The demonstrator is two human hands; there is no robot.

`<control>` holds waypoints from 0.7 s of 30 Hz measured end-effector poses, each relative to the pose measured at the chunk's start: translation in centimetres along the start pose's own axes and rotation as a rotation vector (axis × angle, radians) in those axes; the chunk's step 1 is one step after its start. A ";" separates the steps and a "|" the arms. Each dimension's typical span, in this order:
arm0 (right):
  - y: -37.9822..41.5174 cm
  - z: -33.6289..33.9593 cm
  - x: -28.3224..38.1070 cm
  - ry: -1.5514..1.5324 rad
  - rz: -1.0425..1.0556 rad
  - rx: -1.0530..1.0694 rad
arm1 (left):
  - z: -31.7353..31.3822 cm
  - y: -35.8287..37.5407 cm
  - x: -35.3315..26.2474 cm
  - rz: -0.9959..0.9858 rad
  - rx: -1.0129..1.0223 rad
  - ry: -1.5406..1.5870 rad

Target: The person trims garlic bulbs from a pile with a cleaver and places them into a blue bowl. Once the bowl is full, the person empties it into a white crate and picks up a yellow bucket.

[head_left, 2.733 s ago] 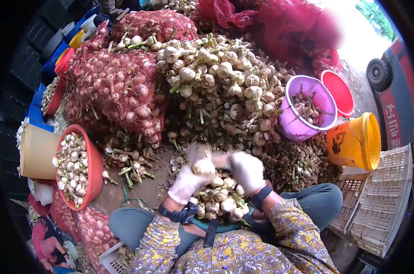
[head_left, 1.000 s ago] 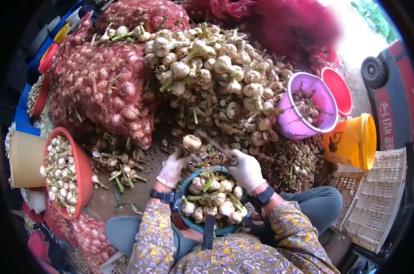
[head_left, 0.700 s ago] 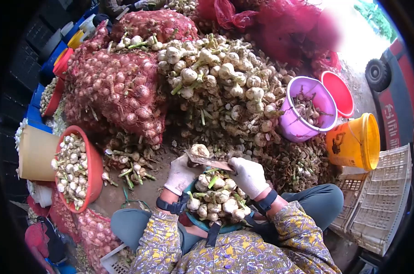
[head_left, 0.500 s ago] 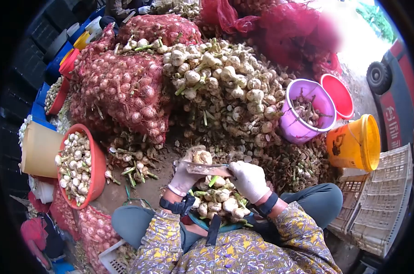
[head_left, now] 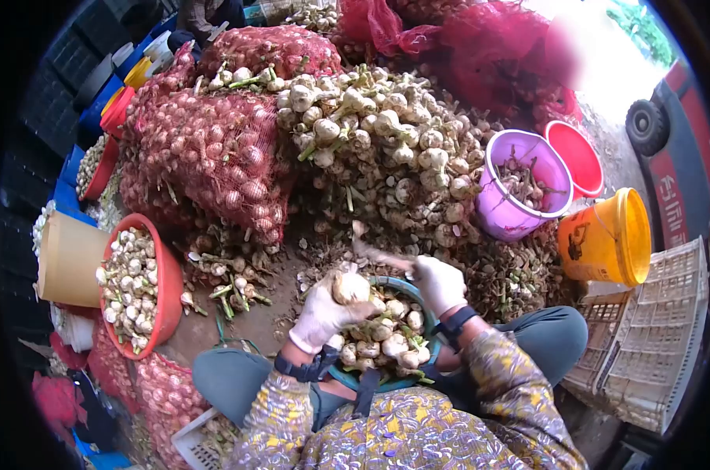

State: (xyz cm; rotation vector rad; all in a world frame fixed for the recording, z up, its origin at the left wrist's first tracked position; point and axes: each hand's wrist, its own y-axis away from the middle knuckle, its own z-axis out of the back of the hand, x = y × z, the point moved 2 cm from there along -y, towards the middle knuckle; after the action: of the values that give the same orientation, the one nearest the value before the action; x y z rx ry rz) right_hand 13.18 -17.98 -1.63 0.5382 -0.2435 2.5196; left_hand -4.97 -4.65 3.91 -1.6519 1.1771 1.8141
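Note:
In the head view, my gloved left hand (head_left: 322,317) is closed around a garlic bulb (head_left: 351,287), held over the left rim of a teal basin (head_left: 403,285). My gloved right hand (head_left: 440,287) grips a knife (head_left: 385,258) whose blade, smeared by motion, points up and left, apart from the bulb. Between my legs, the basin holds several garlic bulbs (head_left: 394,345), some with green stem stubs. A small pale piece (head_left: 358,228) shows near the blade's far end; whether it is a cut stem I cannot make out.
Ahead rise a heap of garlic (head_left: 402,149) and red mesh sacks (head_left: 206,149). An orange-red tub (head_left: 171,294) of trimmed bulbs stands left. A purple bucket (head_left: 500,200), a yellow bucket (head_left: 598,243) and a plastic crate (head_left: 653,337) are right. Another person (head_left: 210,12) sits at the back.
The knife has swung up and away from the bulb with my right hand. My left hand has turned, so the bulb now shows more fully above the fingers.

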 end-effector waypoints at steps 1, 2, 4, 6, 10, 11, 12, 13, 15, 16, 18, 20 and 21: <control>-0.1 0.3 -0.2 -0.028 -0.067 0.000 | 0.2 0.7 -0.7 -0.062 -0.009 -0.033; -0.2 0.5 0.2 -0.099 -0.028 -0.044 | 0.7 0.7 -1.6 -0.061 0.033 -0.072; 0.1 3.1 3.7 -0.209 0.076 -0.071 | 1.3 0.3 0.2 0.131 0.134 -0.018; -0.2 4.0 5.2 -0.290 0.148 -0.090 | 0.1 -0.5 -0.3 -0.050 0.138 -0.287; 0.0 0.3 -1.1 -0.043 0.041 0.501 | -1.0 1.6 -1.8 -0.690 0.266 -1.127; 0.4 -0.2 -2.2 -0.003 0.026 0.536 | -1.1 2.1 -0.9 -0.723 0.375 -1.125; -0.1 -0.2 -2.0 -0.080 0.008 0.389 | -0.9 1.8 0.9 -0.610 0.491 -1.095; 0.0 0.5 -1.2 -0.153 -0.014 0.263 | -1.1 2.0 2.5 -0.483 0.606 -1.041; -0.7 1.4 -1.0 -0.169 -0.109 0.261 | 1.1 -0.9 5.0 -0.201 0.732 -0.908; -1.5 2.2 -0.5 -0.199 -0.141 0.237 | 2.4 -2.8 4.0 -0.001 0.625 -0.835; -0.8 2.0 -0.1 -0.262 -0.206 0.220 | 6.3 -8.5 6.8 0.104 0.203 -0.613; -1.6 1.6 -0.2 -0.292 -0.243 0.231 | 10.4 -14.6 10.1 0.369 -0.087 -0.414; -1.5 1.2 -0.4 -0.288 -0.262 0.250 | 11.8 -17.0 11.4 0.428 -0.202 -0.384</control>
State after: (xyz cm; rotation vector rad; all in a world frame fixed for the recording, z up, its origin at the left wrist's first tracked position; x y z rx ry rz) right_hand 14.69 -17.22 -0.63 0.9691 0.0384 2.2246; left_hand -1.20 11.63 -12.83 -1.1189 1.2675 2.4491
